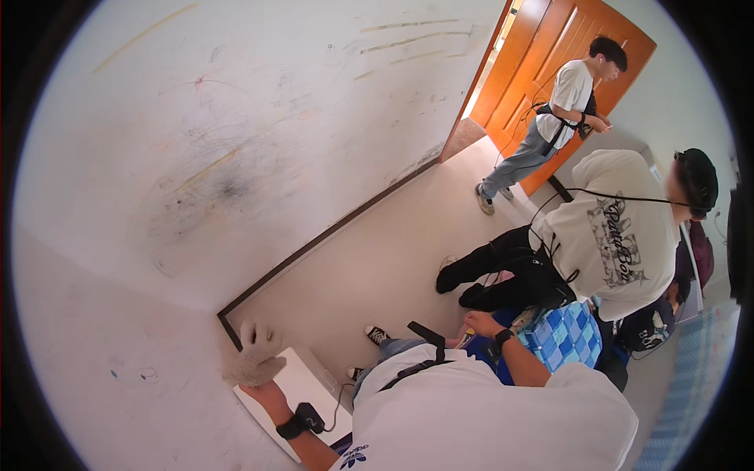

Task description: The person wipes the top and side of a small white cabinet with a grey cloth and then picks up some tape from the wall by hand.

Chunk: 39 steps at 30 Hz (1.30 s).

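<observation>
At the lower left my left hand (263, 398) holds up a fuzzy grey-beige thing (255, 363) close to the wall; its kind is unclear, and it hides most of my fingers. Just beyond it, a pale piece with dark marks (259, 333) seems to belong to it. My right hand (482, 322) is closed in front of my waist, over dark blue things on my right. Whatever it grips, if anything, I cannot make out. A black device is strapped to each wrist.
A white flat-topped piece (294, 381) stands under my left forearm. Scuffed white wall (228, 157) fills the left. On my right is a blue checked cloth (561, 337), beside a bending person (620, 228). Another person (569, 102) stands by the orange door (518, 78).
</observation>
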### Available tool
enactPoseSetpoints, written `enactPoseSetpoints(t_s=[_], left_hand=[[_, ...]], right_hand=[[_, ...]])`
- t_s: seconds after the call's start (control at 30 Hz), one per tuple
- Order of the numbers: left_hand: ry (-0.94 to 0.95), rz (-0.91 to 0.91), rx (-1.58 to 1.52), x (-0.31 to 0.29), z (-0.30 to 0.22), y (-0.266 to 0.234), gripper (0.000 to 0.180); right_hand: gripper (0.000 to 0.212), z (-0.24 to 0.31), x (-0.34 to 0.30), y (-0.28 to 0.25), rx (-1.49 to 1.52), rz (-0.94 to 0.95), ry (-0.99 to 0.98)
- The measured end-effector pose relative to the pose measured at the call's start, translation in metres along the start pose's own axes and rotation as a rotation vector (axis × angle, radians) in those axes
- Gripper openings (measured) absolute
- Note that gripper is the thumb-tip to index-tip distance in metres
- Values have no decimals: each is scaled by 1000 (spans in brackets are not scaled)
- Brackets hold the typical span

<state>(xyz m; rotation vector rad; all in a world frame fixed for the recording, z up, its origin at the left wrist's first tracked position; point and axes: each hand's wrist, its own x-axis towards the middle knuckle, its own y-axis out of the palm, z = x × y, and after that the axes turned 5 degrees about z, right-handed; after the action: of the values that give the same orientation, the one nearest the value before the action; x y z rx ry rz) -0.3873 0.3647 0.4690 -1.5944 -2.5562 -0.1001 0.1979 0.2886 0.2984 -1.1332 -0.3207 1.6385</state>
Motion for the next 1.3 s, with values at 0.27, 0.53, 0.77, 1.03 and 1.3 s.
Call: enactPoseSetpoints(t_s=[0.27, 0.53, 0.77, 1.03, 1.3], left_hand=[[106, 15, -67, 110, 19, 46, 44], [477, 16, -271, 253, -22, 76, 66], [13, -293, -341, 240, -29, 161, 59], [121, -264, 817, 223, -8, 130, 60], [-1, -572, 680, 174, -36, 83, 22]], right_hand=[[33, -65, -72, 29, 348, -62, 318], [25, -117, -42, 81, -77, 574, 309], [29, -111, 177, -1, -649, 380, -251], [58, 196, 462, -333, -447, -526, -657], [101, 544, 409, -478, -571, -1208, -1180]])
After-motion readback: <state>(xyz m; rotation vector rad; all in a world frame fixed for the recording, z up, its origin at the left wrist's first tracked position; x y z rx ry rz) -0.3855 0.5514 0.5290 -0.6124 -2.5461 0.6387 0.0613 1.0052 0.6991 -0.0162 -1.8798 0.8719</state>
